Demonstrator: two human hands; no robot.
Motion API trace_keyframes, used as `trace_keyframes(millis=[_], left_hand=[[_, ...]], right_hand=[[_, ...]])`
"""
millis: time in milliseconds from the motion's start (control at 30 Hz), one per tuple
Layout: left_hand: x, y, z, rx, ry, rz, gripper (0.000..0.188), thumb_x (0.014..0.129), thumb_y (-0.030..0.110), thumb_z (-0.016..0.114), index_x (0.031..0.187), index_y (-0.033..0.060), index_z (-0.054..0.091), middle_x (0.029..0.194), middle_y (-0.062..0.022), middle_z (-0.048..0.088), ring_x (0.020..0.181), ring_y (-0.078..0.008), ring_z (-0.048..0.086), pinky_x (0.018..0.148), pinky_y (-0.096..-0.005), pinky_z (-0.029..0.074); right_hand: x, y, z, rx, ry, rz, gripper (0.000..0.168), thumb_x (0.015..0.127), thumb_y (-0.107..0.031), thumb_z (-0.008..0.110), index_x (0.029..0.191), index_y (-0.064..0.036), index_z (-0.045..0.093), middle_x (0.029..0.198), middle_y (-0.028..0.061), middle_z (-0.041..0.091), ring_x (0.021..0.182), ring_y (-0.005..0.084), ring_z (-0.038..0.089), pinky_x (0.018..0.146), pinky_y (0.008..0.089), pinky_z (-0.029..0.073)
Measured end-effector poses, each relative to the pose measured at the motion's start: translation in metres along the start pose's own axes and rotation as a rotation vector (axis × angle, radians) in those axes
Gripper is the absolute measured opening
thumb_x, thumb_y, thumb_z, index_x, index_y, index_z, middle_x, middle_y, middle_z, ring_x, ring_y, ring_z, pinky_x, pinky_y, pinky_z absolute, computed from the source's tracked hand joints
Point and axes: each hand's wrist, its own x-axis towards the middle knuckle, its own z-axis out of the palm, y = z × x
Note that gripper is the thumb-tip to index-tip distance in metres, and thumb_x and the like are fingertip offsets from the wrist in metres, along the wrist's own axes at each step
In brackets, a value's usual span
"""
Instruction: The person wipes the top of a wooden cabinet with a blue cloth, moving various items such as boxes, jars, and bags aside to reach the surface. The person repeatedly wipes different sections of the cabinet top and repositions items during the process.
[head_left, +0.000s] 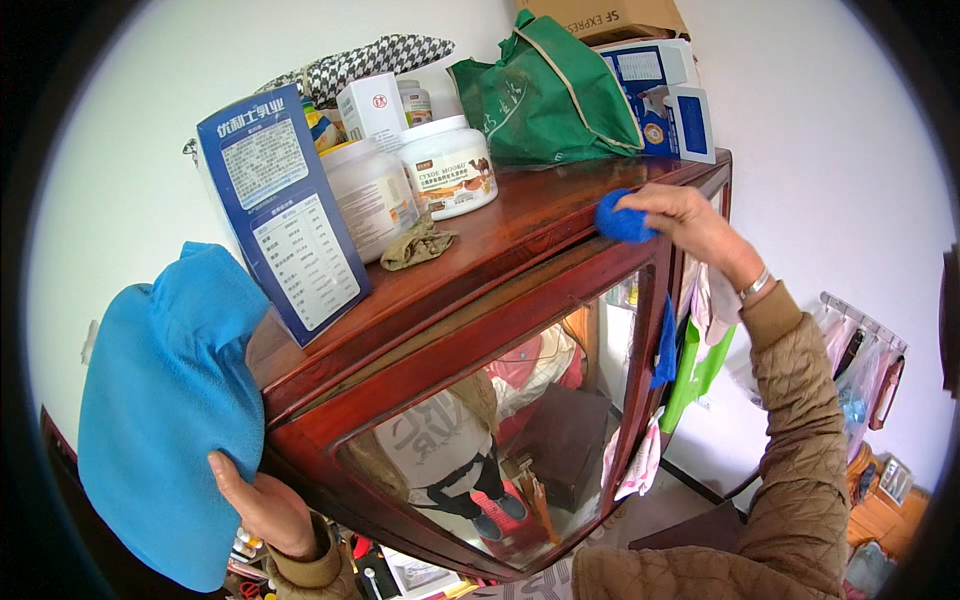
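Note:
My right hand (686, 214) grips a round, bright blue scrubbing pad or wadded cloth (624, 217). The pad rests against the front top edge of a red-brown wooden wardrobe (525, 202), near its right end. Low on the left, my left hand (266, 506) has its thumb over the edge of a large light blue fleece-like cloth (172, 405); its other fingers are mostly hidden. That cloth hangs beside the wardrobe's left corner, its upper end bunched against a tall blue carton (281, 217). A crumpled olive rag (418, 244) lies on the wardrobe top.
White lidded tubs (450, 166), a green bag (547, 97) and an opened blue box (664, 101) stand on the wardrobe top. Its door bears a mirror (480, 435). Cloths, one bright green (697, 371), hang along the right side. A hook rail (862, 322) is on the wall.

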Motion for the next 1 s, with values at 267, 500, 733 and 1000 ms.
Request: trace_keyframes(millis=[267,500,733,1000], left_hand=[[-0.006,0.005,0.011,0.003,-0.010,-0.035,0.061,0.095,0.035,0.055,0.135,-0.0084,0.040,0.144,-0.0179,0.038,0.128,-0.0271,0.038,0.111,-0.0401,0.026],[-0.002,-0.006,-0.010,0.043,-0.081,-0.055,0.056,0.097,0.033,0.053,0.136,-0.0058,0.042,0.141,-0.0176,0.041,0.125,-0.0274,0.041,0.110,-0.0390,0.026],[-0.002,-0.013,-0.022,0.218,-0.057,0.007,0.072,0.090,0.042,0.058,0.135,-0.0102,0.039,0.139,-0.0209,0.042,0.124,-0.0304,0.041,0.110,-0.0397,0.025],[0.010,-0.034,-0.051,0.168,-0.178,0.195,0.058,0.096,0.033,0.052,0.138,-0.0059,0.039,0.145,-0.0187,0.035,0.131,-0.0284,0.035,0.114,-0.0395,0.019]], right_hand=[[-0.003,0.065,-0.046,-0.819,0.178,0.203,0.035,0.082,-0.005,0.049,0.109,-0.012,0.068,0.098,0.0201,0.066,0.088,0.0380,0.063,0.080,0.0422,0.050],[0.038,0.058,-0.168,-0.829,1.150,0.281,0.028,0.089,-0.017,0.054,0.115,-0.017,0.066,0.101,0.0209,0.067,0.095,0.0344,0.064,0.082,0.0379,0.051],[0.022,0.007,-0.250,-0.433,1.393,0.290,0.035,0.087,-0.021,0.063,0.121,-0.012,0.063,0.113,0.0133,0.066,0.102,0.0214,0.062,0.091,0.0307,0.047],[-0.023,0.065,-0.088,-0.322,0.827,0.336,0.028,0.084,-0.002,0.058,0.111,-0.008,0.066,0.108,0.0099,0.066,0.098,0.0179,0.060,0.089,0.0312,0.048]])
